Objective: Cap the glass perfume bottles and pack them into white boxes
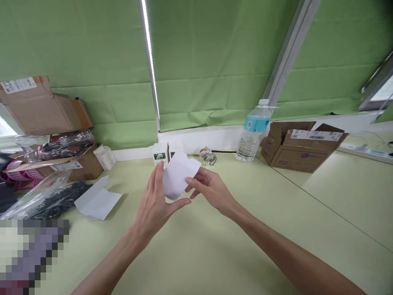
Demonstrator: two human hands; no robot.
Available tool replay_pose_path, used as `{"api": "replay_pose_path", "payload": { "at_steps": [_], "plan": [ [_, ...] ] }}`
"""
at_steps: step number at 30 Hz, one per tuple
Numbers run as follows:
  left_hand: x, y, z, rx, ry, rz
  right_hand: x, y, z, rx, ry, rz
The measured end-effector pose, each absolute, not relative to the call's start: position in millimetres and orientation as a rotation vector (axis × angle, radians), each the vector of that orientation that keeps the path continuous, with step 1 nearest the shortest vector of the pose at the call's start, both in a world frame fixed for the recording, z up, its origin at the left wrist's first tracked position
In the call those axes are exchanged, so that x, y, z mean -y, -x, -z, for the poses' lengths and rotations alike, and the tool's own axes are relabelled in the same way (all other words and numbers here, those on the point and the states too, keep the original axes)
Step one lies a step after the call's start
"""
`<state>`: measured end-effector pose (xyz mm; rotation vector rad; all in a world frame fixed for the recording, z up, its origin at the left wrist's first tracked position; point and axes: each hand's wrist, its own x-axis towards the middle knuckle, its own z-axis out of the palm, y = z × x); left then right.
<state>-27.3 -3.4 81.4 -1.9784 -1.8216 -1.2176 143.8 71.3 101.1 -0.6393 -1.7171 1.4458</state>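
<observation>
A folded sheet of white paper [180, 175] is held up above the table in front of me. My right hand [211, 189] pinches its right side between thumb and fingers. At the left edge of the paper, my left hand [158, 200] has its fingers stretched upward and its thumb spread out below the paper; whether it bears any of the paper's weight is unclear. Behind the paper stand small white boxes [160, 152] with a picture on the front, partly hidden. Just beyond the right hand lie small shiny, clear round objects [209, 159].
Another creased white sheet [98, 199] lies at the left beside plastic-bagged dark items [58, 200]. Cardboard boxes [46, 108] are piled behind them. A large water bottle [252, 133] and an open carton [302, 147] stand at the back right. Green blinds [211, 61] hang behind the table [215, 254].
</observation>
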Motion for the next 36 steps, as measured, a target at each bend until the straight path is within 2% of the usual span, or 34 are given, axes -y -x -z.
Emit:
{"api": "replay_pose_path", "payload": {
  "at_steps": [5,14,24,36],
  "plan": [
    [-9,57,-91,1.802,1.945,1.446,-91,-157,-117,1.577,0.672,-1.338],
    [-34,73,-70,1.959,2.388,1.283,-102,-159,-120,1.533,0.706,-1.312],
    [-38,66,-67,2.051,2.619,1.775,-103,-157,-113,1.649,0.636,-1.322],
    [-33,65,-71,2.129,2.747,1.884,-112,-164,-110,1.921,0.627,-1.204]
  ]
}}
